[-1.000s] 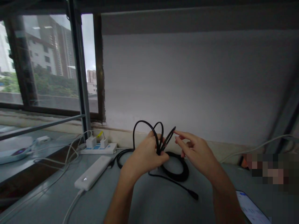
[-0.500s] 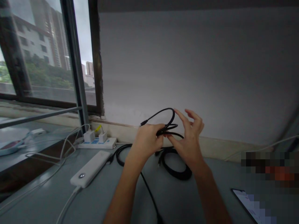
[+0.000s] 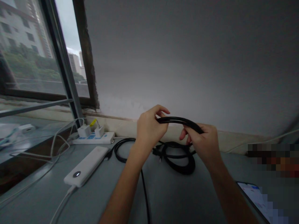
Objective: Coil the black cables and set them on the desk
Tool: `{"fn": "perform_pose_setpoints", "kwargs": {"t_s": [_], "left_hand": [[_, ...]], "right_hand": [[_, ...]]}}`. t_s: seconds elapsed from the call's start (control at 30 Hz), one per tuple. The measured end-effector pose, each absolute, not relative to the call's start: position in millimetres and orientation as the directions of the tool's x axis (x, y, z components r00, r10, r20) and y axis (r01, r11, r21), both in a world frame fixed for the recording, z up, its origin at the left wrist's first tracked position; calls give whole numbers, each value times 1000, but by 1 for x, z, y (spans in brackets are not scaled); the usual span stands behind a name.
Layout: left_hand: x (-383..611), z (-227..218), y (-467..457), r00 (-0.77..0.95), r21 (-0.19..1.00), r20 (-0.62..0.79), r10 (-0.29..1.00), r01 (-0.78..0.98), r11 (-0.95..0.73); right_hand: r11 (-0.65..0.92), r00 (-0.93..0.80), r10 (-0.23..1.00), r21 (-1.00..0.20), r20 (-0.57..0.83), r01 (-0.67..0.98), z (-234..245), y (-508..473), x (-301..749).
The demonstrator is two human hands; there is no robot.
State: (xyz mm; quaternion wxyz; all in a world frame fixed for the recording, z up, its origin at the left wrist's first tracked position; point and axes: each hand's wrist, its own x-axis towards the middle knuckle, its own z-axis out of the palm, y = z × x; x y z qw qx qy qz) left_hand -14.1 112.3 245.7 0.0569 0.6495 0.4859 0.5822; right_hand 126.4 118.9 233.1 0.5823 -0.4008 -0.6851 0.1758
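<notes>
L hand (image 3: 149,130) fingers curled, R hand (image 3: 205,143) fisted, both raised

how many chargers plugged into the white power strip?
2. Both are white and sit side by side on the power strip: left charger, right charger, with a yellow tag between them. The rest of the strip looks bare, so none seems hidden.
</notes>
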Motion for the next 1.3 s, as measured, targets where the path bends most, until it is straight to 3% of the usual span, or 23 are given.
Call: {"fn": "perform_pose_setpoints", "kwargs": {"t_s": [0.17,0.33,0.43,0.53,0.67,0.77,0.9,1.03,1.17,1.3], "left_hand": [[-13,247,137,-92,808,550,830,312,-501],[-16,249,151,-26,856,488,872,213,-472],[-16,241,158,89,878,416,905,219,-425],[-10,230,165,132,875,449,884,135,-465],[-5,225,171,-67,844,535,842,1,-536],[-11,230,169,-241,764,645,725,205,-612],[-18,237,160,-162,572,791,590,537,-620],[-12,237,148,-50,496,798,601,620,-608],[-3,238,130,-16,530,734,679,638,-559],[-1,243,115,-127,678,535,835,654,-335]], "right_hand": [[651,182,731,-752,657,102,222,145,133],[622,340,778,-725,528,-297,215,169,135],[610,385,788,-688,479,-393,215,174,138],[681,371,730,-657,574,-323,219,173,143],[721,244,655,-688,715,79,229,167,150],[686,160,644,-658,748,311,238,163,154],[687,57,685,-670,726,283,243,156,154],[581,-213,814,-771,540,262,248,139,154],[552,-390,813,-786,433,279,254,124,157],[633,-255,774,-713,579,302,255,121,157]]}}
